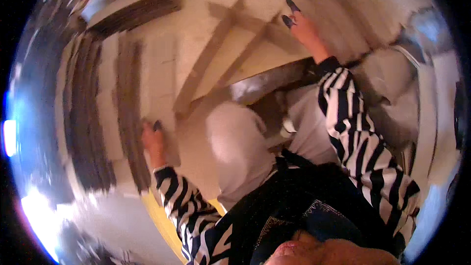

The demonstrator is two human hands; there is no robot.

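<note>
I am looking down at a blurred frame. At left centre my left hand [153, 137] is resting flat, fingers together, on the edge of a pale board [162, 68] lying beside dark strips [130, 118]. At upper right my right hand [303, 24] is reaching out, fingers stretched, touching a pale wooden slat [245, 54] that is lying next to a second slat [206, 59]. Neither hand is gripping anything. I judge the work as early: the slats are lying loose and crossed on the surface, not aligned or joined.
</note>
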